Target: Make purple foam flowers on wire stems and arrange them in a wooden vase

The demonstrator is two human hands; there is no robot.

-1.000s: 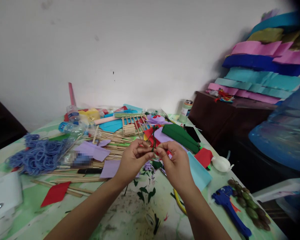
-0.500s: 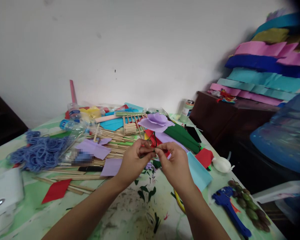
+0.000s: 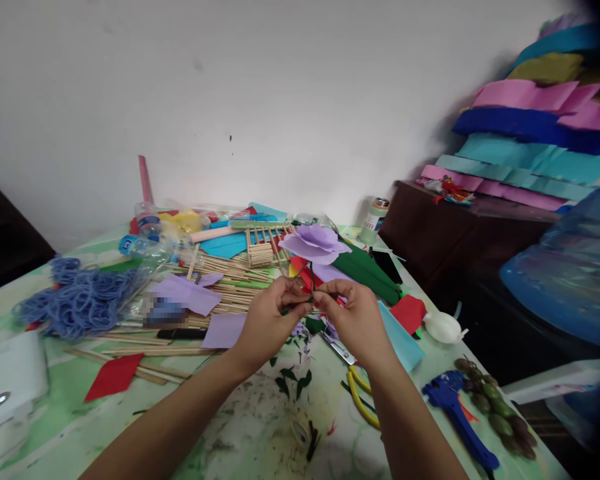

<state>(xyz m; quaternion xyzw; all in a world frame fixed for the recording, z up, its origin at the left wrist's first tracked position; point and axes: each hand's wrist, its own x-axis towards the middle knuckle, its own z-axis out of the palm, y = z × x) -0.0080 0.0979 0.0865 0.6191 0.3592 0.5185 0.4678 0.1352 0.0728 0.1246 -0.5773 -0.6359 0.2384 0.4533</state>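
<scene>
A purple paper flower (image 3: 315,244) stands upright on a thin dark green stem (image 3: 313,277) at mid-table. My left hand (image 3: 273,317) is closed at the stem's lower part, thumb and fingers pinched together. From the other side my right hand (image 3: 353,320) pinches the same spot, its fingertips almost touching the left ones. What exactly lies between the fingertips is partly hidden. Below the hands, small dark green leaf cuttings (image 3: 295,383) and purple scraps are scattered. Yellow-handled scissors (image 3: 359,393) lie beside my right wrist.
Blue yarn loops (image 3: 80,300) and thin wooden sticks (image 3: 230,300) spread to the left. A blue glue gun (image 3: 455,417) and a bunch of grapes (image 3: 497,407) lie at the right edge. A jar (image 3: 374,220) stands at the back. A white device (image 3: 13,387) sits front left.
My right hand has shifted slightly right and turned, uncovering more of the scissors. The flower and stem have moved a little to the right. My left hand has hardly moved.
</scene>
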